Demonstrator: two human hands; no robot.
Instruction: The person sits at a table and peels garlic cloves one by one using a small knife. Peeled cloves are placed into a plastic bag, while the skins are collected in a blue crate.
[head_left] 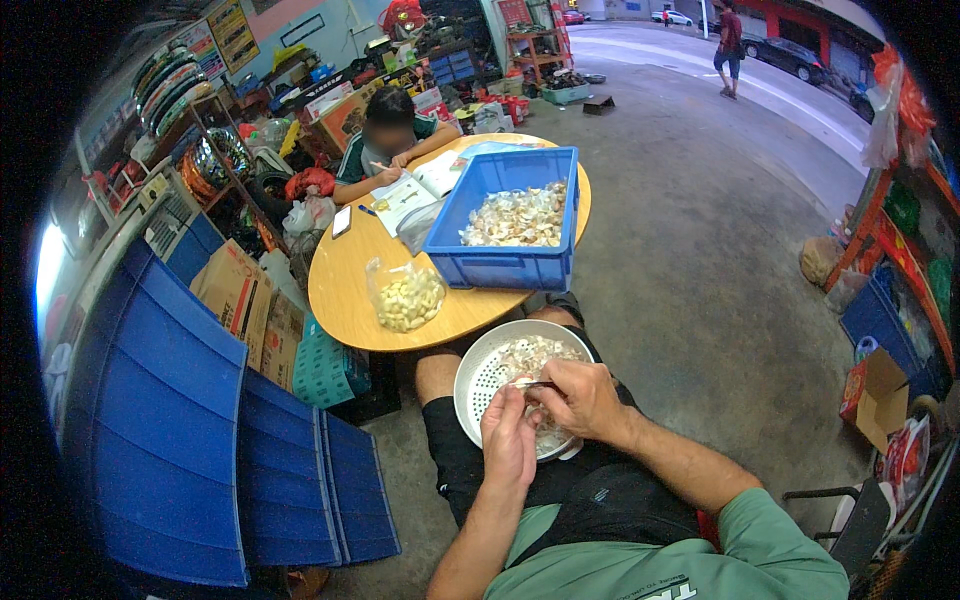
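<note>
1. Head view, location: the pale piece is at the fingertips of the left hand, above the white colander; the colander sits on the person's lap and contains a loose pale heap
2. Head view, left grip: nearly closed, thumb and fingertips pinched together on the pale piece
3. Head view, right grip: the fingers of the right hand are curled in around a thin dark tool, just beside the left fingertips
4. Head view, surroundings: the tabletop ahead carries a blue crate of pale pieces with papery skins and a clear bag of smooth, pale-yellow pieces
5. Caution: the tool could slip into the left thumb or fingertips; probable cause, the two grips working so close together on a small piece
6. Caution: the piece could drop and be lost in the heap; probable cause, a narrow pinch with little surface to hold
7. Caution: the colander could tip and spill; probable cause, a shift of the supporting legs
8. Orientation: the tool's long axis runs roughly left to right, its far end toward the left fingertips; the piece appears to lie crosswise too, but the fingers partly cover it, so which way its end points cannot be told
</note>
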